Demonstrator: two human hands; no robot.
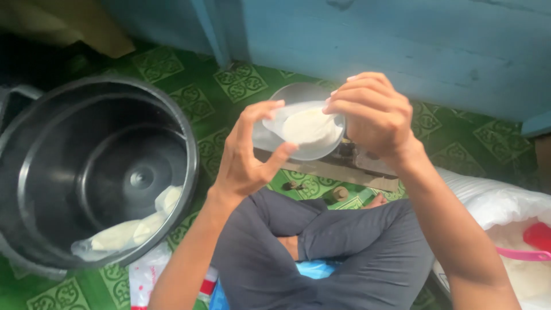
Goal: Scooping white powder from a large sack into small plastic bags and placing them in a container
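Up at centre frame, both hands busy with one small clear bag [307, 127] of white powder: left hand [247, 155] pinching its lower edge between thumb and fingers, right hand [373, 117] clenched on the top. Held in the air just above a metal bowl [287, 92] on a scale near the blue wall. Loose mouth, thin plastic: probably easy to tip or tear, spilling powder onto the green floor [229, 80]. Left of frame, black bucket [183, 138] with a few filled bags [132, 229] at its bottom. Lower right, open white sack [488, 201] of powder with a pink-handled scoop [525, 252].
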